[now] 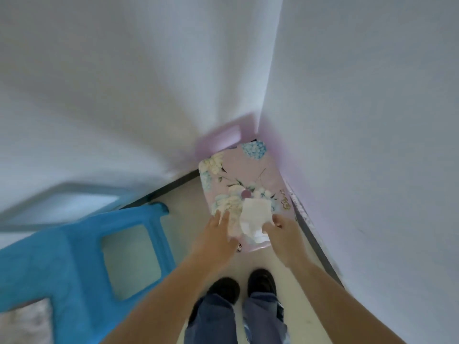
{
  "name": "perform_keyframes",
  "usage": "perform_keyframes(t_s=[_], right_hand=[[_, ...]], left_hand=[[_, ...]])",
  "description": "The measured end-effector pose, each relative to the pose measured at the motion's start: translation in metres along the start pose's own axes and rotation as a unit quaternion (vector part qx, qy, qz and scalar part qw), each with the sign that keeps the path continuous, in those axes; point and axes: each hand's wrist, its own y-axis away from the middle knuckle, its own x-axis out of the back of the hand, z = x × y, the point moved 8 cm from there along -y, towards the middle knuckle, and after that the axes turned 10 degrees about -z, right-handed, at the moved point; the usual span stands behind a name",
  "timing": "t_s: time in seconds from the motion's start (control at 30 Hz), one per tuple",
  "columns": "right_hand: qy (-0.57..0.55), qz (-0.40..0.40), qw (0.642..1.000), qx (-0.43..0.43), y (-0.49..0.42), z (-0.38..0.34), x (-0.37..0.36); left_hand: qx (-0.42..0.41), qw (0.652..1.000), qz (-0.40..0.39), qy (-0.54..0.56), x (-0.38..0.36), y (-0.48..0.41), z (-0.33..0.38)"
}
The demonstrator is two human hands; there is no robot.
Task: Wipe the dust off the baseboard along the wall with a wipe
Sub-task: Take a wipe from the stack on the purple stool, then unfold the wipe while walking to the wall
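Head view: the right hand pinches the white wipe, which sticks up out of the flowery wipe pack. The left hand lies flat on the pack, fingers straight. The dark baseboard runs along the wall just right of the right hand, lower down, so that hand is nearer.

wipe pack sits in the corner, chair to its left, baseboard right.

Soft, crumpled white wipe, glossy floral-printed plastic pack, smooth blue plastic stool, matt white walls, dark baseboard, smooth pale floor
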Motion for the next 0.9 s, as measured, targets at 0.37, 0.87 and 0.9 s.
perform_keyframes(t_s=[0.37, 0.87, 0.9], right_hand=[[-0.137, 0.100, 0.978, 0.124, 0.286, -0.107, 0.083], [-0.440, 0.418, 0.781, 0.147, 0.693, 0.104, 0.096], [-0.467, 0.451, 0.746, 0.147, 0.717, 0.133, 0.088]], left_hand=[[-0.210, 0.957, -0.025, 0.200, 0.061, 0.228, 0.129], [-0.374, 0.800, -0.469, -0.033, -0.205, 0.526, 0.262], [-0.370, 0.784, -0.494, -0.062, -0.234, 0.543, 0.260]])
